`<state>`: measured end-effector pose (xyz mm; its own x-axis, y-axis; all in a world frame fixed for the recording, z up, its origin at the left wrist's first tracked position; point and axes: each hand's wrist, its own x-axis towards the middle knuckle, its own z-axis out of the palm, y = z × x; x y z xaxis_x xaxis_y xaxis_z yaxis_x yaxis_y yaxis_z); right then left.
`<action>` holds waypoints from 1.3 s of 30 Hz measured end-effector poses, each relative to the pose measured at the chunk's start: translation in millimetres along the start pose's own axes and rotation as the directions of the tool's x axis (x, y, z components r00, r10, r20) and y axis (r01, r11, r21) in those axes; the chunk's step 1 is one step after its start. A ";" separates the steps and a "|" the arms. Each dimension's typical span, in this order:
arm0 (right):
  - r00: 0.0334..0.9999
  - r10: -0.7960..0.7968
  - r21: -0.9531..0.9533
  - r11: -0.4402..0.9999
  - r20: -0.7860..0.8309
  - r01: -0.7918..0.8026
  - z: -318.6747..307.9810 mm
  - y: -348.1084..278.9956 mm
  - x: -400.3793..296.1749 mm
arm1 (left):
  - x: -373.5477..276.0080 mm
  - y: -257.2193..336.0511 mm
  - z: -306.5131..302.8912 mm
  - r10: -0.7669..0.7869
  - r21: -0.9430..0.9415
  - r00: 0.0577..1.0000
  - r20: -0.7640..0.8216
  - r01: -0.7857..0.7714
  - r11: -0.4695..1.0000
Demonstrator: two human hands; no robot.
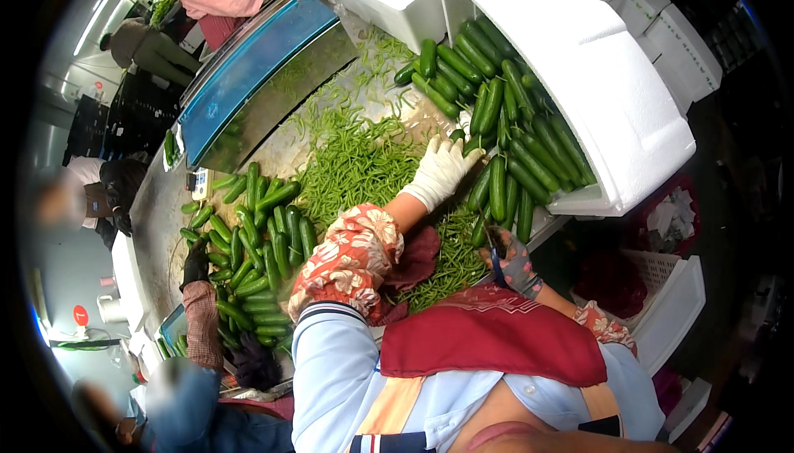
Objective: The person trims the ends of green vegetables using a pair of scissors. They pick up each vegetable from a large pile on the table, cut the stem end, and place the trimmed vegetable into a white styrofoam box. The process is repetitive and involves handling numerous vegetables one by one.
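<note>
My left hand [437, 171], in a white glove, has its fingers spread beside cucumbers [490, 106] and over the edge of a pile of green chili peppers [360, 161]. Whether its fingertips touch a cucumber is unclear. The cucumbers spill from a white foam box [626, 93] tipped on its side. My right hand [515, 264], in a grey and pink patterned glove, holds blue-handled scissors [496, 261] near the lower cucumbers. More loose peppers [456, 254] lie between my arms, beside a dark red cloth [419, 258].
Left on the metal table [155, 230] lie many cucumbers [248, 248]; a co-worker's black-gloved hand [195, 264] reaches there. A blue-edged metal tray [267, 81] and another foam box of cucumbers [384, 3] stand at the back. Other people work beyond. A white crate [651, 273] stands at right.
</note>
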<state>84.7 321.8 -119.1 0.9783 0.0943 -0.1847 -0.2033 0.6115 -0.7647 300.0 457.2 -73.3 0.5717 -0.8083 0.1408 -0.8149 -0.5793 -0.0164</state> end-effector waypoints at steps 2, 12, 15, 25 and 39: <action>0.998 0.043 -0.080 0.996 -0.056 -0.047 -8.2 3.8 -1.3 | 5.0 1.8 0.7 -0.015 0.043 0.999 -0.039 0.017 0.999; 0.991 0.132 0.440 0.891 -0.017 -0.111 -8.4 3.4 2.8 | -39.9 -40.2 -52.0 -0.423 -0.810 0.891 -0.167 0.121 0.574; 0.964 0.153 0.231 0.968 -0.217 -0.102 -7.0 7.0 -6.1 | -46.3 -37.6 -85.1 -0.502 -0.926 0.829 -0.248 -0.051 0.374; 1.000 -0.012 -0.747 0.665 -0.010 0.000 21.9 -26.1 7.2 | -92.7 -44.2 -72.4 -0.591 -0.922 0.746 -0.307 -0.078 0.380; 0.997 0.012 -0.002 1.000 -0.076 -0.013 9.2 -5.2 5.3 | 55.3 -117.1 -172.0 -0.690 -0.786 0.376 -0.619 -0.285 0.549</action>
<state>91.3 326.3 -110.5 0.9697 0.0417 -0.2405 -0.2156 0.6083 -0.7638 410.7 498.4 106.6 0.7185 0.1612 0.6766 -0.6849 -0.0052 0.7286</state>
